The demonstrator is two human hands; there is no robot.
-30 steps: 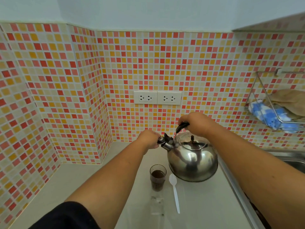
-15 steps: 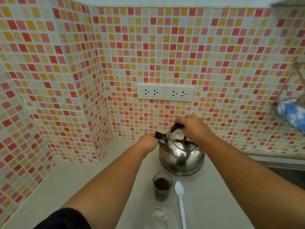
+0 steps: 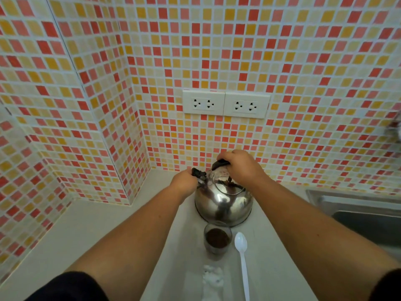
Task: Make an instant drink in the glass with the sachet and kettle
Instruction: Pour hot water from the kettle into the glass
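A round steel kettle (image 3: 223, 203) stands on the pale counter (image 3: 108, 231) near the tiled back wall. My right hand (image 3: 240, 166) grips its black top handle. My left hand (image 3: 184, 181) is closed on the black spout cap at the kettle's left side. Just in front of the kettle stands a small glass (image 3: 217, 240) with dark brown powder in its bottom. A clear sachet (image 3: 211, 279) with white grains lies flat in front of the glass.
A white plastic spoon (image 3: 242, 257) lies to the right of the glass, bowl toward the kettle. A steel sink (image 3: 358, 211) sits at the right. Two double wall sockets (image 3: 225, 104) are above the kettle. A tiled corner juts out at the left.
My view has tilted down and drawn closer, so the kettle and glass sit higher in view. Both hands have kept their hold on the kettle, which stays on the counter.
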